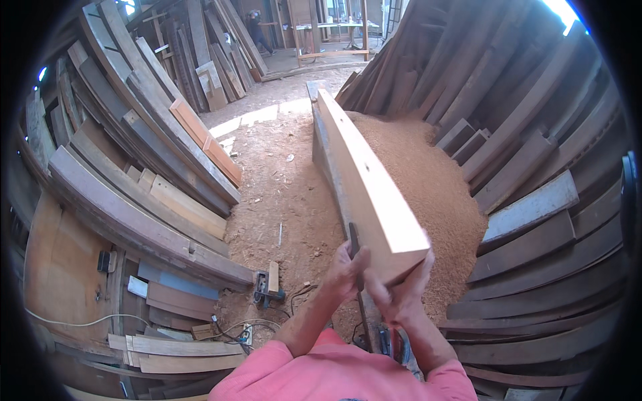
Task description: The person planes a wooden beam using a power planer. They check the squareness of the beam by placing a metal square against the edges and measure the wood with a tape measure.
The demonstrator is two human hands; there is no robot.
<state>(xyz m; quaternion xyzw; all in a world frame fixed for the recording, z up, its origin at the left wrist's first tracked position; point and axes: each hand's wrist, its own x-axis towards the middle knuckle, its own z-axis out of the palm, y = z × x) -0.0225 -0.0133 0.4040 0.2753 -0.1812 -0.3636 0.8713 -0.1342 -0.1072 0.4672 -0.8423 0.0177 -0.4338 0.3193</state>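
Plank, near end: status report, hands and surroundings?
Left hand and right hand both grip the pale plank at its near end. Far end points over the sawdust pile. Stacked boards on both sides.

To your left and right, stacked boards [134, 200], a sawdust heap [435, 194], near left a power tool [266, 287].

A: Where were the arms?

B: Both forearms came up from the lower edge, bare below short pink sleeves, angled inward & meeting near centre.

A: Left hand [346, 267]?

B: Raised, fingers curled in a closed grip, knuckles facing the camera, wrist roughly straight.

A: Right hand [401, 291]?

B: Just beside the left, touching or nearly so. Fingers bent & wrapped shut, thumb side up, wrist cocked back a bit.
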